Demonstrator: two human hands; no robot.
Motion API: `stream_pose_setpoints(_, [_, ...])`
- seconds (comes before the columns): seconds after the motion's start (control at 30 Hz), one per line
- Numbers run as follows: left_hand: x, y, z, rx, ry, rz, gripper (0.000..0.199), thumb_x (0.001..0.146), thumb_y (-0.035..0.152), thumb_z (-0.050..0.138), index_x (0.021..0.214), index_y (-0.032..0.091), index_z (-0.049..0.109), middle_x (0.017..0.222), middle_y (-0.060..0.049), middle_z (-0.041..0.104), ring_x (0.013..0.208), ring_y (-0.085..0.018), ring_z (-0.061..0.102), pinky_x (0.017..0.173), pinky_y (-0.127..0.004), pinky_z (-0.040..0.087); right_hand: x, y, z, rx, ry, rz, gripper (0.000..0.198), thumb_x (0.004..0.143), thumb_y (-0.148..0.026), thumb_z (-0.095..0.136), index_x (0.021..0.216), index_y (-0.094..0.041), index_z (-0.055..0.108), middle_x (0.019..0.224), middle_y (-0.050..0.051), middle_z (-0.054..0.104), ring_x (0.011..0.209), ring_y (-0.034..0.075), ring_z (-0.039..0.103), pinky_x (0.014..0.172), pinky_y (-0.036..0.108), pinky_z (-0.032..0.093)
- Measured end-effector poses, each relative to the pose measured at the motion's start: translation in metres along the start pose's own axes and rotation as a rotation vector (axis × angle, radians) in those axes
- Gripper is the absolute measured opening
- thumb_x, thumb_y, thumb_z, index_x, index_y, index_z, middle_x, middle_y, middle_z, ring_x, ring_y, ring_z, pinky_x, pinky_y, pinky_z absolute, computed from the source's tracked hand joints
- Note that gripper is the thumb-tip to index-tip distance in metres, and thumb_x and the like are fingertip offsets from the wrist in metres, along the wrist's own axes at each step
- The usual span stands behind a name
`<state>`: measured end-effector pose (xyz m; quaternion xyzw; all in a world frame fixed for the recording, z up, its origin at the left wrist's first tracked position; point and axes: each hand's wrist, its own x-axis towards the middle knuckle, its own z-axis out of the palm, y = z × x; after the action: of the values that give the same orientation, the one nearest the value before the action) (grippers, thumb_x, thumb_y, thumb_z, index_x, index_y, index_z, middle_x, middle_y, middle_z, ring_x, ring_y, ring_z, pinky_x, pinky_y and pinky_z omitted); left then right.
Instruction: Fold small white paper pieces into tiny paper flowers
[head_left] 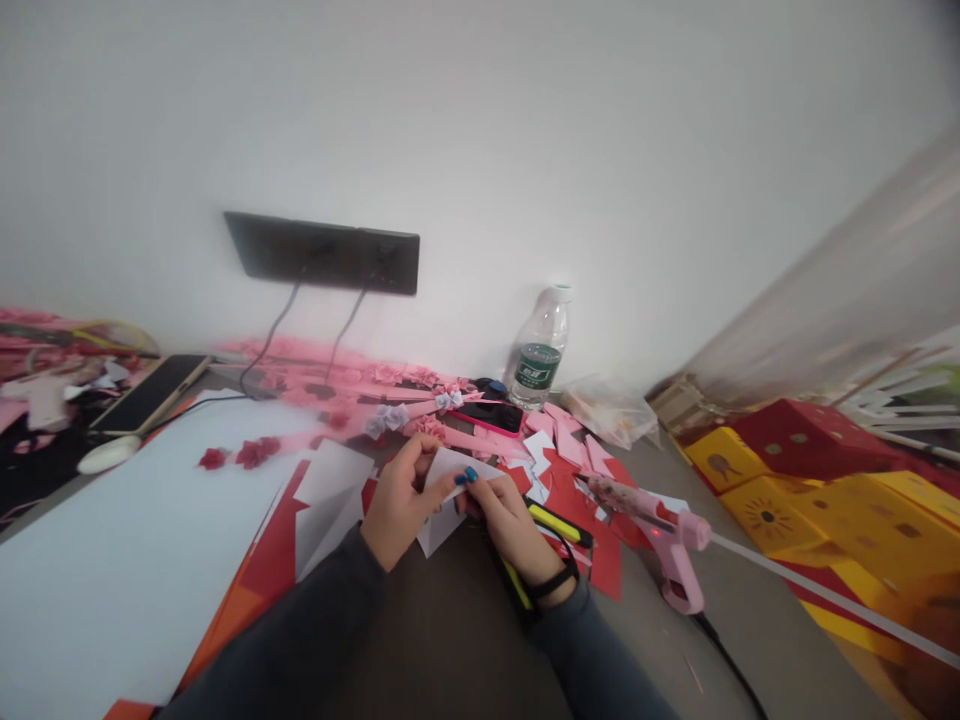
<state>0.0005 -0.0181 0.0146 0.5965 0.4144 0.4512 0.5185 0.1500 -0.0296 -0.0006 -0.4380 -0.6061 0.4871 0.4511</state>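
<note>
A small white piece of paper [448,462], apparently folded, is pinched between both hands above the grey table. My left hand [399,508] grips its left side with thumb and fingers. My right hand [516,528] grips the right side, thumb against the left thumb; both thumbnails are blue. Some right fingers are hidden behind the paper. Beside the right hand lies a yellow and black tool, perhaps a utility knife [561,524]. A second yellow and black item [519,588] shows partly under the right wrist. Creased white paper [330,490] lies left of my left hand.
A pink glue gun [679,565] with a long glue stick and cord stands at right, near red paper scraps [606,570]. Behind are a water bottle [538,360], a pink-edged phone [493,416] and paper flowers [259,452]. White sheets [127,560] cover the left; yellow boxes [862,515] stand far right.
</note>
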Motion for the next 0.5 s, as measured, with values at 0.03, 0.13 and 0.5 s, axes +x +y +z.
stream_pose_setpoints(0.03, [0.001, 0.001, 0.000, -0.021, -0.027, -0.042, 0.035, 0.075, 0.044, 0.072, 0.088, 0.019, 0.052, 0.061, 0.004, 0.058, 0.047, -0.009, 0.048, 0.041, -0.018, 0.036, 0.000, 0.001, 0.000, -0.004, 0.030, -0.013, 0.069, 0.085, -0.076, 0.041, 0.051, -0.017, 0.052, 0.047, -0.004, 0.032, 0.047, 0.010, 0.029, 0.046, 0.026, 0.023])
stream_pose_setpoints(0.13, [0.004, 0.002, -0.002, -0.001, -0.098, -0.140, 0.037, 0.068, 0.045, 0.076, 0.083, 0.015, 0.058, 0.059, 0.003, 0.058, 0.047, -0.010, 0.049, 0.039, -0.018, 0.035, 0.001, 0.007, -0.001, -0.050, 0.100, -0.066, 0.069, 0.086, -0.075, 0.042, 0.046, -0.019, 0.045, 0.045, -0.003, 0.034, 0.046, 0.009, 0.030, 0.045, 0.025, 0.023])
stream_pose_setpoints(0.5, [0.005, 0.005, -0.007, -0.006, -0.238, -0.138, 0.038, 0.076, 0.050, 0.066, 0.068, 0.017, 0.050, 0.055, 0.005, 0.048, 0.048, -0.008, 0.041, 0.044, -0.019, 0.033, 0.007, 0.016, 0.000, 0.055, 0.393, -0.128, 0.066, 0.081, -0.074, 0.052, 0.045, -0.021, 0.040, 0.043, -0.005, 0.034, 0.043, 0.009, 0.030, 0.043, 0.024, 0.026])
